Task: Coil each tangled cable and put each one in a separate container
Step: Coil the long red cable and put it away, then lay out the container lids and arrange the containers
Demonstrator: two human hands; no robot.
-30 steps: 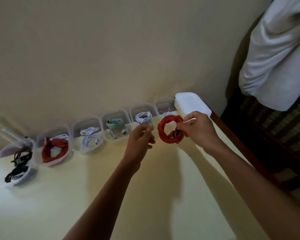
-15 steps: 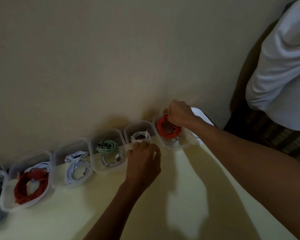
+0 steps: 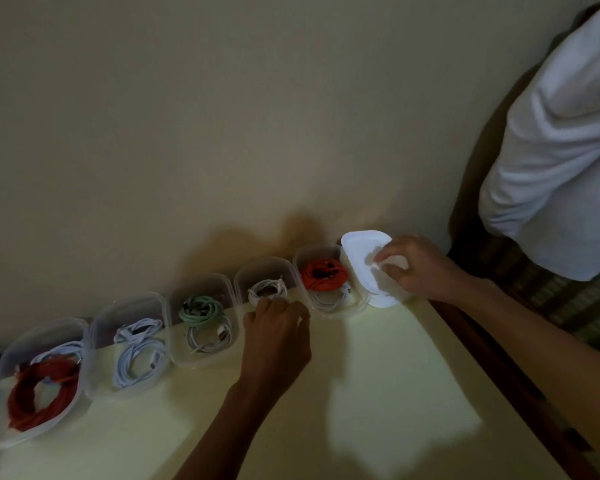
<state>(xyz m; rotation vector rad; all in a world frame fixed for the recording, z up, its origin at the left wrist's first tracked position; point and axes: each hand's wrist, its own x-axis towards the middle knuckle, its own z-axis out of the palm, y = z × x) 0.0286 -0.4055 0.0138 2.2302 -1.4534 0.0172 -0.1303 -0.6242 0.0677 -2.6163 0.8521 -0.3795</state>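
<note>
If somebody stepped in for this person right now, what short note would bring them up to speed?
Left hand: holds nothing, fingers loosely curled at the near rim of the clear plastic container with the small white coiled cable.
Right hand: fingers on the white plastic lid at the right end of the row.
Done: the orange-red coiled cable lies in the rightmost clear tub, on a white cable. Tubs further left hold coils too.
Left: no loose cable shows; the tubs stand open, so lids may come next.
</note>
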